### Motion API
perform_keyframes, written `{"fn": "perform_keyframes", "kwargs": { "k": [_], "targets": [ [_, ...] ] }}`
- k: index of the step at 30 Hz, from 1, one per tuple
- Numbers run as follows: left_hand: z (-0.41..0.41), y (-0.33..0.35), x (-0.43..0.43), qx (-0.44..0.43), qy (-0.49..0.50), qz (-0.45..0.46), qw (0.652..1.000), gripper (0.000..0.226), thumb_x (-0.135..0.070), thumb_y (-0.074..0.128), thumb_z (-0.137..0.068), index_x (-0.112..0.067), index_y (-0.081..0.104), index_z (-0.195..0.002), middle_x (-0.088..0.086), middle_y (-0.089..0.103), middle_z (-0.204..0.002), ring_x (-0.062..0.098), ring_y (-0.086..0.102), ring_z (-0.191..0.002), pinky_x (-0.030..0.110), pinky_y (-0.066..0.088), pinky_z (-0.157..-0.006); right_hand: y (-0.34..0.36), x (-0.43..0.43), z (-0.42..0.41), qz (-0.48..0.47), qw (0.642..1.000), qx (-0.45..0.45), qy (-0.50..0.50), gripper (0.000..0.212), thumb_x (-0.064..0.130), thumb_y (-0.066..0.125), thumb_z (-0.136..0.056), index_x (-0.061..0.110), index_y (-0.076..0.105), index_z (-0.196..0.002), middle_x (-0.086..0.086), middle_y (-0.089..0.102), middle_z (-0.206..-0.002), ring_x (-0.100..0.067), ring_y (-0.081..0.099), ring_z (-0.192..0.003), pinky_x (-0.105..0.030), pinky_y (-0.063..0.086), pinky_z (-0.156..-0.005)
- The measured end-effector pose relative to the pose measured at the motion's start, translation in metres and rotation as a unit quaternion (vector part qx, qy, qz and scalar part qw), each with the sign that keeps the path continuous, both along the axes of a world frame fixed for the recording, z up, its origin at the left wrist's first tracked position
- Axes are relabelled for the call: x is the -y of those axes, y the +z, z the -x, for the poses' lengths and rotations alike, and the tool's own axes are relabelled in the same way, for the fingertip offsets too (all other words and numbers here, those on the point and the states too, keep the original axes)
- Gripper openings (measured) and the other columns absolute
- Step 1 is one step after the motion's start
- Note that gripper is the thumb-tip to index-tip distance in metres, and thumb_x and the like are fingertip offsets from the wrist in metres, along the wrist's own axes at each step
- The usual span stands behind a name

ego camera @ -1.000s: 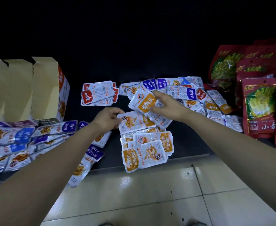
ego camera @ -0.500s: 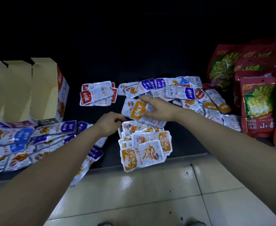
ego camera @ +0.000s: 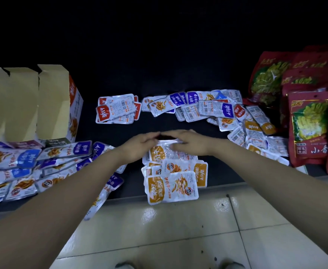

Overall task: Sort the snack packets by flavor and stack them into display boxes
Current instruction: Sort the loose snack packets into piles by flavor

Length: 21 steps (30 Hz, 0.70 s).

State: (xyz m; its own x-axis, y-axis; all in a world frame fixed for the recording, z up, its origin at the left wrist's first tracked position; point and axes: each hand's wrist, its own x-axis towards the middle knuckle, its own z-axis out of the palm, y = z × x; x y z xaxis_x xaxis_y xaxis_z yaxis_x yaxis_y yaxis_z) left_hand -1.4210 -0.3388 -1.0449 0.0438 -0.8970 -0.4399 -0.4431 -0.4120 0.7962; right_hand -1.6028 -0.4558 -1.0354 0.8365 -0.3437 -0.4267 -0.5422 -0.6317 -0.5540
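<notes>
We see the right hand (ego camera: 192, 145) with fingers (ego camera: 171, 133) stretched flat across the top orange packet (ego camera: 165, 152), pressing it onto the orange pile (ego camera: 180, 167) at the dark surface's (ego camera: 120, 131) near edge. The left hand (ego camera: 140, 146) touches its far corner; we cannot tell whether it pinches. The nearest packet (ego camera: 171, 188) reads 劲仔 深海小鱼. Purple packets (ego camera: 62, 154) lie left, below a display box (ego camera: 74, 105); a red bag (ego camera: 310, 129) at right reads 小香.

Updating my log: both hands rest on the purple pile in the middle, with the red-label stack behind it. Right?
No. In the head view the left hand and right hand rest on the orange pile, not a purple one; the red-label stack lies behind it.
</notes>
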Motion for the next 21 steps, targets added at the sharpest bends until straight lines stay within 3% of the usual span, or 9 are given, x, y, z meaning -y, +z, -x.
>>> {"fn": "perform_keyframes", "kwargs": {
  "k": [3,7,11,14,16,18,21],
  "targets": [
    [0.004,0.000,0.000,0.037,-0.017,-0.004,0.999,0.044,-0.034,0.044,-0.101,-0.017,0.045,-0.142,0.002,0.051,-0.138,0.013,0.051,-0.118,0.018,0.035,-0.093,-0.006,-0.001,0.010,-0.064,0.997,0.021,-0.047,0.048,0.037,0.044,-0.102,0.023,0.038,-0.147,0.000,0.041,-0.148,-0.016,0.039,-0.135,-0.023,0.030,-0.106],
    [0.007,0.005,0.003,0.112,-0.038,0.033,0.992,0.045,-0.036,0.041,-0.102,-0.016,0.045,-0.142,0.004,0.048,-0.136,0.015,0.046,-0.123,0.022,0.031,-0.095,-0.010,0.003,0.017,0.000,0.998,0.044,-0.048,0.052,0.047,0.039,-0.101,0.028,0.034,-0.149,0.000,0.033,-0.154,-0.016,0.029,-0.141,-0.036,0.021,-0.117],
    [0.012,0.005,0.011,0.129,-0.002,0.081,0.988,0.038,-0.035,0.041,-0.102,-0.018,0.055,-0.133,-0.002,0.053,-0.118,0.018,0.048,-0.120,0.033,0.039,-0.102,-0.003,0.015,0.040,0.004,0.985,0.117,-0.128,0.051,0.044,0.047,-0.099,0.030,0.036,-0.147,0.000,0.040,-0.150,-0.013,0.039,-0.135,-0.036,0.034,-0.112],
    [0.027,0.005,0.021,0.178,-0.048,0.101,0.978,0.040,-0.034,0.041,-0.102,-0.021,0.049,-0.138,0.003,0.047,-0.139,0.021,0.037,-0.133,0.034,0.030,-0.110,-0.007,0.020,0.065,0.064,0.980,0.128,-0.140,0.051,0.039,0.050,-0.099,0.022,0.038,-0.146,-0.003,0.041,-0.148,-0.018,0.040,-0.135,-0.039,0.034,-0.112],
    [0.040,0.006,0.028,0.200,-0.078,0.100,0.971,0.048,-0.039,0.040,-0.101,-0.026,0.036,-0.147,0.000,0.028,-0.155,0.021,0.020,-0.144,0.034,0.017,-0.115,-0.013,0.024,0.081,0.144,0.968,0.095,-0.180,0.055,0.039,0.049,-0.099,0.020,0.033,-0.149,-0.006,0.031,-0.155,-0.024,0.028,-0.143,-0.044,0.025,-0.116],
    [0.051,0.006,0.034,0.200,-0.100,0.083,0.971,0.057,-0.047,0.040,-0.099,-0.032,0.023,-0.152,-0.003,0.012,-0.161,0.019,0.009,-0.148,0.037,0.010,-0.119,-0.017,0.028,0.096,0.205,0.942,0.002,-0.266,0.065,0.045,0.046,-0.098,0.021,0.020,-0.153,-0.008,0.011,-0.162,-0.027,0.009,-0.149,-0.049,0.014,-0.118],
    [0.067,0.001,0.040,0.246,-0.158,0.016,0.956,0.068,-0.056,0.038,-0.096,-0.033,0.009,-0.154,-0.001,0.002,-0.162,0.020,0.004,-0.149,0.040,0.006,-0.119,-0.028,0.028,0.121,0.209,0.903,-0.156,-0.341,0.081,0.057,0.037,-0.097,0.019,-0.003,-0.155,-0.012,-0.013,-0.162,-0.032,-0.012,-0.149,-0.055,0.005,-0.116]
  ]
}}
